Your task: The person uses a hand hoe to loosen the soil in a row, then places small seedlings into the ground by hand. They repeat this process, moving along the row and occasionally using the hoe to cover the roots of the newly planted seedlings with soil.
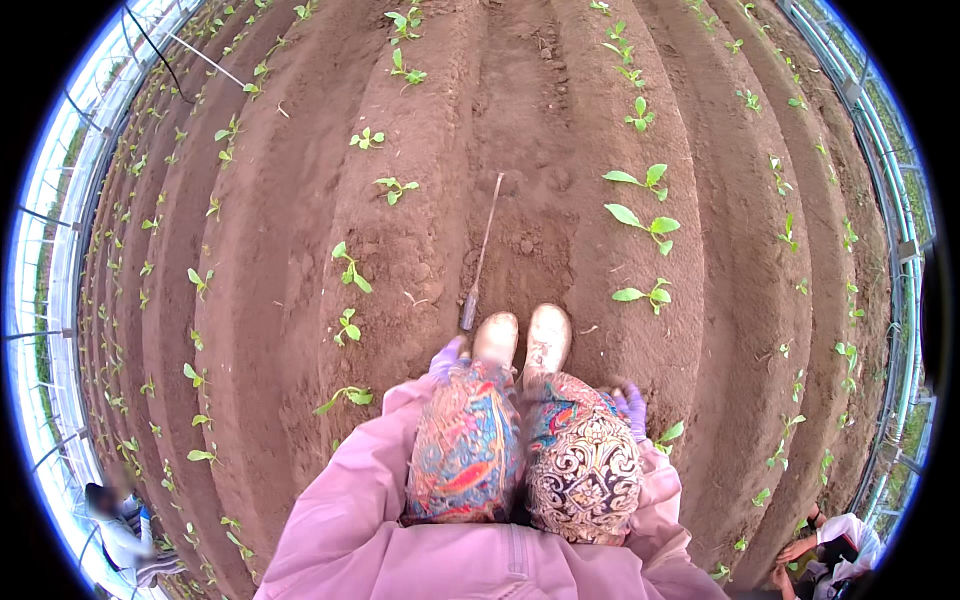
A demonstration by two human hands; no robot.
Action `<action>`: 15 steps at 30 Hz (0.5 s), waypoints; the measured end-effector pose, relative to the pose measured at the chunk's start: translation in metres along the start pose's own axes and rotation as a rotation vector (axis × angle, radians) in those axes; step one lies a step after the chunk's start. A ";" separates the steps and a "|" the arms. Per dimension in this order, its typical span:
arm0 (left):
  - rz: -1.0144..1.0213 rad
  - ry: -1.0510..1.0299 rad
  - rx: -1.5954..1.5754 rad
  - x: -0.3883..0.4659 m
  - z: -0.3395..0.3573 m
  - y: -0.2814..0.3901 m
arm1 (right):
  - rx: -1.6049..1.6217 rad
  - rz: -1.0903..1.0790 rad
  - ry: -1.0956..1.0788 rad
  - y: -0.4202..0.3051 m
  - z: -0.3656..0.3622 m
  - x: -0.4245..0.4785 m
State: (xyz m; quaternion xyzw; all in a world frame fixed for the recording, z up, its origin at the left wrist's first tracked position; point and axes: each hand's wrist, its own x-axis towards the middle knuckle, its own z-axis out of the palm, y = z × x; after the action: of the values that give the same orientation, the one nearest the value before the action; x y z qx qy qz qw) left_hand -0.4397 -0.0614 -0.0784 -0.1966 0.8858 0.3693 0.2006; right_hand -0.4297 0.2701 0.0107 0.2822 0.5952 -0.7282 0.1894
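My left hand (448,355), in a purple glove, is low beside my left shin, partly hidden by the patterned trousers (469,450). Just ahead of it, on the furrow soil, lies a thin metal rod tool with a dark handle (469,311); its tip points away from me. My right hand (631,405), gloved in purple too, is beside my right leg near the bed on the right. Fingers of both hands are partly hidden, so whether either holds anything cannot be told. Leafy seedlings (646,295) grow in the right bed, and more seedlings (349,326) in the left one.
My light boots (548,337) stand in the furrow between two raised soil beds (420,247). Further planted rows run on both sides. Greenhouse framing (889,150) curves along the edges. One person (124,536) is at lower left, another (832,551) at lower right.
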 end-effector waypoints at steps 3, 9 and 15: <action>0.097 0.019 0.220 0.055 0.015 0.026 | 0.113 -0.122 -0.044 -0.049 0.044 0.019; -0.104 -0.028 0.445 0.107 0.026 0.050 | -0.014 -0.138 -0.274 -0.060 0.113 0.086; -0.216 -0.025 0.116 0.124 0.000 0.061 | -0.786 -0.152 -0.488 -0.017 0.130 0.129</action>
State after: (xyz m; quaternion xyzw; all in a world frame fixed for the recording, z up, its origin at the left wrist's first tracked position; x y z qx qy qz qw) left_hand -0.5747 -0.0466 -0.1055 -0.2744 0.8768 0.2963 0.2610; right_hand -0.5637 0.1549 -0.0417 -0.0348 0.7829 -0.5045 0.3625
